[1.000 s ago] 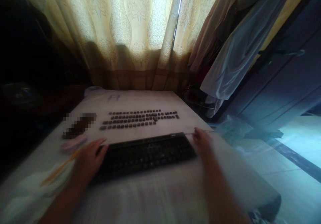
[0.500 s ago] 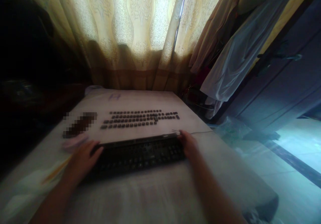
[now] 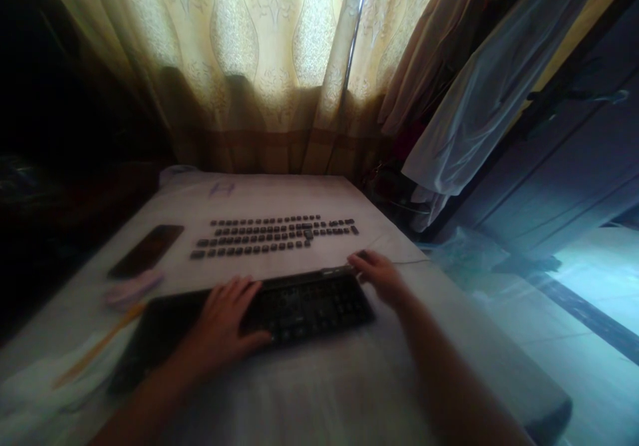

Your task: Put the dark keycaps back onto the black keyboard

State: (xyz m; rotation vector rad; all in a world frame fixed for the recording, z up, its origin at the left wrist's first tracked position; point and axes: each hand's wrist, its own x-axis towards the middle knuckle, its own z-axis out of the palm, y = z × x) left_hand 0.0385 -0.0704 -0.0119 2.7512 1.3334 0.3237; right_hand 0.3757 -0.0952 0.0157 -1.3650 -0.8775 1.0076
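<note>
A black keyboard frame (image 3: 309,306) lies near the front of a white-covered table (image 3: 279,196). My left hand (image 3: 227,319) rests flat on its middle left part, fingers stretched out. At the frame's far right corner my right hand (image 3: 382,274) touches the edge with curled fingers; whether it grips is unclear. Rows of loose dark keycaps (image 3: 272,236) lie laid out beyond the frame. A thin cable (image 3: 409,261) runs off to the right from the frame.
A dark phone (image 3: 147,249) lies at the left, with a pink object (image 3: 132,289) and a yellow stick (image 3: 100,346) in front of it. Patterned curtains (image 3: 269,66) hang behind. Clothes (image 3: 479,86) hang at the right, above a pale floor (image 3: 589,339).
My left hand moved from the keyboard frame's left end onto its middle. The frame shifted a little to the left. My right hand stayed at the far right corner.
</note>
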